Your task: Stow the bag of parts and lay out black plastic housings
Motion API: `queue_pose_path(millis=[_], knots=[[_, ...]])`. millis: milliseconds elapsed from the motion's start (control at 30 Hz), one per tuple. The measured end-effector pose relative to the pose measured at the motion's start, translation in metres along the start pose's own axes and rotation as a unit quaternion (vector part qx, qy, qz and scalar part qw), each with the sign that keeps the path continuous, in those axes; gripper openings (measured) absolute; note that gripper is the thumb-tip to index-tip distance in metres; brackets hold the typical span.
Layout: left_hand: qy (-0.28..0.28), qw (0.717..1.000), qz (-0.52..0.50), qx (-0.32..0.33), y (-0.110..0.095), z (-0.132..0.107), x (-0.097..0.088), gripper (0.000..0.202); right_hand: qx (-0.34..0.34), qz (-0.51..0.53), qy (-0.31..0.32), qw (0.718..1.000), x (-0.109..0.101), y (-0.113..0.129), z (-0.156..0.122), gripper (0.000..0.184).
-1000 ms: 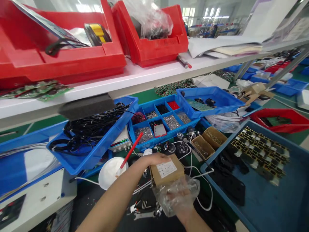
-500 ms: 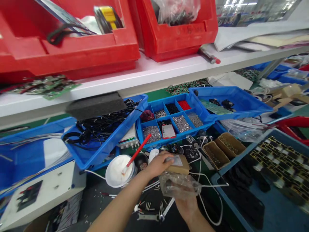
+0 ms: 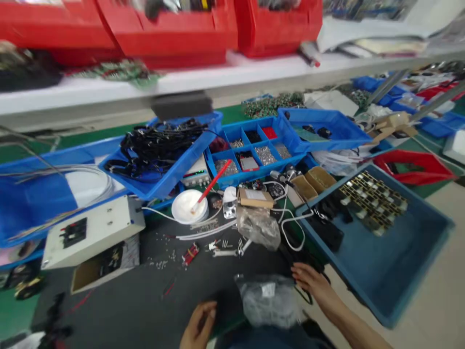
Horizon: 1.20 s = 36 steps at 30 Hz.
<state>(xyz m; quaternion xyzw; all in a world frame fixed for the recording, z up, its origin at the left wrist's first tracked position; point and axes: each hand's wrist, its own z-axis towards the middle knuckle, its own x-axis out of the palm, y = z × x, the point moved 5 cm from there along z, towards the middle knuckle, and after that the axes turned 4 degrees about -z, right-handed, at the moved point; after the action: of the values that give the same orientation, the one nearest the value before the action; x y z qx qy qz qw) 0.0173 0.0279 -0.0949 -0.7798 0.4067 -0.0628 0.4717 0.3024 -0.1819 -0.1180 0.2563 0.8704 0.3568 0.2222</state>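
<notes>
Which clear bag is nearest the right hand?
The front bag, between left hand and right hand, with a white patch; others lie farther back, like the crumpled bag by the labelled box.

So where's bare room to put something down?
Mat: bare patch between carton and left hand, bar a thin wire. Grey-blue tray: bare floor right of gold-edged parts. Crowded: bowl to tray, with wrench, brown box, crumpled plastic.

Open mat (image 3: 123,303) noted left of left hand (image 3: 198,325); path to right hand (image 3: 313,282) blocked by plastic bag (image 3: 268,301); rightward reach hemmed by tray (image 3: 392,271).
</notes>
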Motion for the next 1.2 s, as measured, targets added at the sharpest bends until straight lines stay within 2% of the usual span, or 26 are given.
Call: queue_pose_path(millis=[67,133,267,333,400,467,533,633,733,867,933,1000,1100,1200], knots=[[0.033,0.999,0.007,0.003,0.003,-0.009,0.021,0.048,-0.008,-0.056,0.012,0.998,0.001,-0.013,-0.024,0.059],[0.072,0.997,0.007,0.019,0.001,-0.01,0.044,0.051,-0.032,-0.11,0.04,0.993,0.013,-0.021,-0.04,0.069],[0.14,0.986,0.009,0.09,-0.014,-0.005,0.083,0.076,-0.083,-0.2,0.082,0.973,0.046,-0.028,-0.05,0.097],[0.152,0.982,0.007,0.11,-0.017,0.0,0.096,0.08,-0.099,-0.229,0.077,0.965,0.058,-0.031,-0.044,0.093],[0.141,0.984,0.001,0.108,-0.014,0.007,0.102,0.075,-0.107,-0.242,0.06,0.962,0.064,-0.034,-0.034,0.07],[0.118,0.989,-0.013,0.091,-0.006,0.013,0.104,0.071,-0.109,-0.242,0.048,0.963,0.068,-0.035,-0.023,0.04],[0.101,0.992,-0.035,0.062,0.003,0.016,0.101,0.068,-0.102,-0.23,0.045,0.967,0.068,-0.032,-0.013,0.024],[0.097,0.992,-0.083,0.002,0.015,0.018,0.092,0.064,-0.081,-0.188,0.051,0.978,0.066,-0.021,-0.002,0.024],[0.113,0.983,-0.138,-0.04,0.017,0.014,0.085,0.062,-0.073,-0.125,0.072,0.987,0.066,-0.001,0.003,0.027],[0.129,0.97,-0.203,-0.025,0.003,0.004,0.089,0.072,-0.078,-0.056,0.103,0.99,0.08,0.027,-0.002,0.029],[0.104,0.969,-0.224,-0.007,-0.006,0.0,0.09,0.083,-0.086,-0.036,0.103,0.99,0.092,0.037,-0.007,0.03],[0.055,0.97,-0.236,0.0,-0.013,-0.003,0.085,0.085,-0.094,-0.023,0.096,0.991,0.106,0.044,-0.013,0.032],[-0.02,0.966,-0.258,0.002,-0.019,-0.005,0.069,0.058,-0.101,-0.01,0.094,0.99,0.123,0.05,-0.018,0.032],[-0.071,0.948,-0.31,0.006,-0.021,-0.006,0.046,0.033,-0.103,-0.002,0.088,0.991,0.128,0.054,-0.018,0.03]])
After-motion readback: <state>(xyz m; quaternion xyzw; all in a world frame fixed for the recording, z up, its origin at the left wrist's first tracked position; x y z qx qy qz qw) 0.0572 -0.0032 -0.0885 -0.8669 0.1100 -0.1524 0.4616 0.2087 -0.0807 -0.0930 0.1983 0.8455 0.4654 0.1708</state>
